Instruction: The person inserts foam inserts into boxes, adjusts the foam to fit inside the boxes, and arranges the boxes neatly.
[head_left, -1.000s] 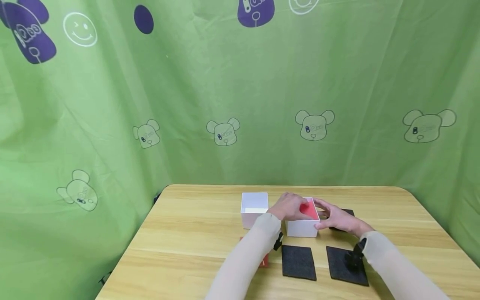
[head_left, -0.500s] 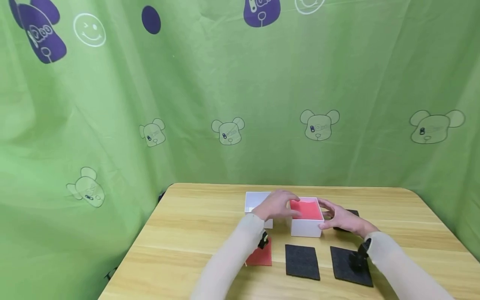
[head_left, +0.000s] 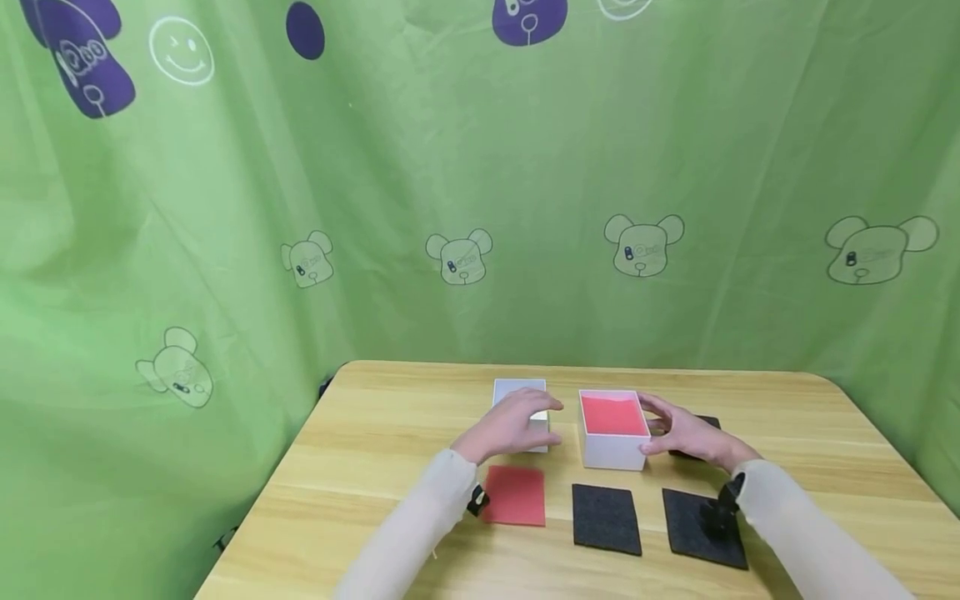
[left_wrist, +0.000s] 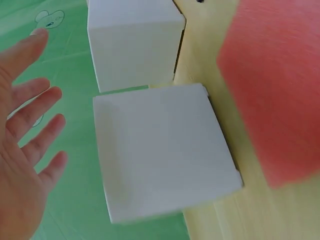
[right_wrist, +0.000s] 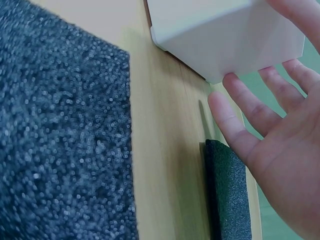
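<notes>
My left hand, fingers spread and holding nothing, hovers in front of a white box and hides part of it. To the right stands a second white box with a red felt-like sheet lying inside it. Along that box's right side, my right hand has its fingers fairly straight; the right wrist view shows fingertips at the edge of the white wall. Flat on the table beside my left wrist lies another red felt-like square.
Two black squares lie at the front of the wooden table. Another black piece is partly hidden behind my right hand. A green curtain with bear prints hangs along the back.
My left hand has come out of the right box and moved left, uncovering the red sheet inside. My right hand stays at the box's side, and the red square on the table now shows fully.
</notes>
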